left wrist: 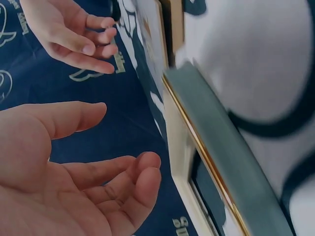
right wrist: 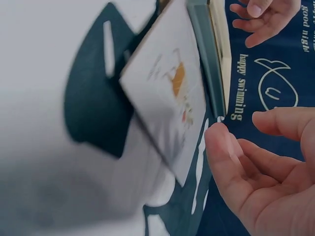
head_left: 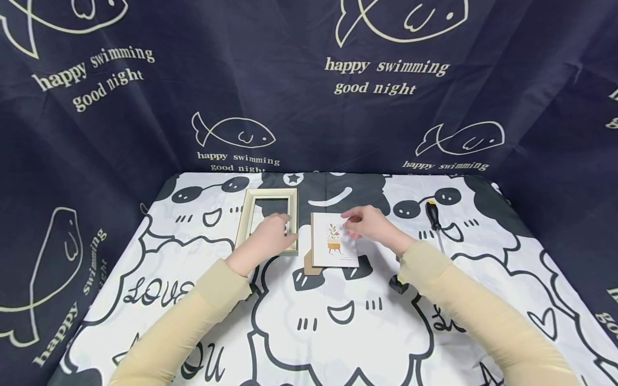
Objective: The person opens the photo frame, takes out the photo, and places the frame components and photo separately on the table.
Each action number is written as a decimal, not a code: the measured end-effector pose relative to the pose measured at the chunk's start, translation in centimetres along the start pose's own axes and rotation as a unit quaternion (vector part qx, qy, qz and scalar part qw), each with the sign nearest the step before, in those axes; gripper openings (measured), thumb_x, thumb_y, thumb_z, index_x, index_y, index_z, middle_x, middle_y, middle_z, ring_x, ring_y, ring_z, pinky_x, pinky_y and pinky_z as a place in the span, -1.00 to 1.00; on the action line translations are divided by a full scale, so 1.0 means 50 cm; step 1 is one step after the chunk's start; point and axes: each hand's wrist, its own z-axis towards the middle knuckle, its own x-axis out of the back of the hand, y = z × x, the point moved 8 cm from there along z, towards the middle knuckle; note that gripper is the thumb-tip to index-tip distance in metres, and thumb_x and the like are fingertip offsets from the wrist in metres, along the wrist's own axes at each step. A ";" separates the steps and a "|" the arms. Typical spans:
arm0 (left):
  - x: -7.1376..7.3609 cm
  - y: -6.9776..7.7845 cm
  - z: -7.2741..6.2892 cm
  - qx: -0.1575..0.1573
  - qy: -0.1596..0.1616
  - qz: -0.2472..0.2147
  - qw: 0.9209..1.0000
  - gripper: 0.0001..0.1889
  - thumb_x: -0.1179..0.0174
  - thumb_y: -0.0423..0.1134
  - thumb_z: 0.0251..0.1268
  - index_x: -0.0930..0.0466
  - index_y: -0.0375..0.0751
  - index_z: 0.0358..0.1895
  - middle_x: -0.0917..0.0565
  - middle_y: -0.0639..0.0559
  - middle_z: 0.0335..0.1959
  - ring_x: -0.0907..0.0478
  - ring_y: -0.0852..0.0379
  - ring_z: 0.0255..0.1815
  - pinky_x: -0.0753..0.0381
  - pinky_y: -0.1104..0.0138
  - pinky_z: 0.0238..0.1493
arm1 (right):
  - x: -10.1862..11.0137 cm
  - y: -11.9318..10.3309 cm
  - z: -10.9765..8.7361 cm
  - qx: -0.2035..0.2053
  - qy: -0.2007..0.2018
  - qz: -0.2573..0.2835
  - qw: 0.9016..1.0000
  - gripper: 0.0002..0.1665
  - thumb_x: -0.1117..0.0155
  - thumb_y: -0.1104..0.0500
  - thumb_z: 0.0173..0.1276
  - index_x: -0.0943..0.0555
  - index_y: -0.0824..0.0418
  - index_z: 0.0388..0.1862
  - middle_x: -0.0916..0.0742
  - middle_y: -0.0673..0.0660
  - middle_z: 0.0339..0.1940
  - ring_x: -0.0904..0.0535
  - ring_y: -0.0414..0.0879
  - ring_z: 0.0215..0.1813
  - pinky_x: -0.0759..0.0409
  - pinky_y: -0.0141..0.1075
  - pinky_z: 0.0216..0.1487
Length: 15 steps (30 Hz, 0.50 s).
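Observation:
A cream picture frame (head_left: 243, 220) lies on the patterned cloth, left of the middle. My left hand (head_left: 270, 235) hovers over its near right part, fingers relaxed and apart from it in the left wrist view. To the right lies a white card (head_left: 321, 228) printed with a potted plant, on top of a brown board (head_left: 310, 266) that shows at its left and near edges. Above the card's right side is my right hand (head_left: 370, 222), its fingers loosely bent with nothing between them. In the right wrist view a gap shows between these fingers and the card (right wrist: 162, 88).
A black-handled screwdriver (head_left: 433, 215) lies on the right, its shaft partly behind my right forearm. A black object with a yellow part (head_left: 398, 284) sits beside that sleeve, partly hidden. Dark blue fish-print curtains (head_left: 309, 134) hang behind the table and at both sides.

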 end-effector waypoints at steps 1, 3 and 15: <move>-0.004 0.008 0.001 -0.005 0.000 -0.002 1.000 -0.45 -0.20 -0.18 0.24 -0.40 -0.50 0.19 -0.56 -0.32 0.02 -0.57 -0.08 -0.09 -0.58 0.15 -0.07 | 0.002 0.007 -0.003 -0.002 -0.002 0.004 1.000 -0.55 -0.18 0.27 0.24 -0.53 0.43 0.10 -0.73 0.29 -0.28 -0.70 0.08 -0.39 -0.64 -0.21 -0.32; -0.012 0.024 0.004 -0.012 -0.002 -0.009 1.000 -0.48 -0.21 -0.19 0.23 -0.44 -0.50 0.16 -0.56 -0.33 0.04 -0.54 -0.11 -0.01 -0.56 0.13 0.00 | 0.005 0.019 -0.008 -0.008 -0.005 0.011 1.000 -0.56 -0.17 0.28 0.25 -0.53 0.46 0.09 -0.73 0.30 -0.29 -0.70 0.06 -0.41 -0.65 -0.15 -0.28; -0.072 0.055 0.043 0.013 -0.044 -0.024 0.999 -0.69 -0.20 -0.18 0.24 -0.59 -0.46 -0.20 -0.60 -0.11 -0.53 -0.36 0.19 -0.71 -0.33 0.43 -0.68 | -0.001 0.082 -0.024 -0.058 -0.013 0.027 0.998 -0.64 -0.16 0.28 0.30 -0.55 0.52 -0.01 -0.73 0.22 -0.46 -0.65 -0.15 -0.50 -0.66 -0.26 -0.37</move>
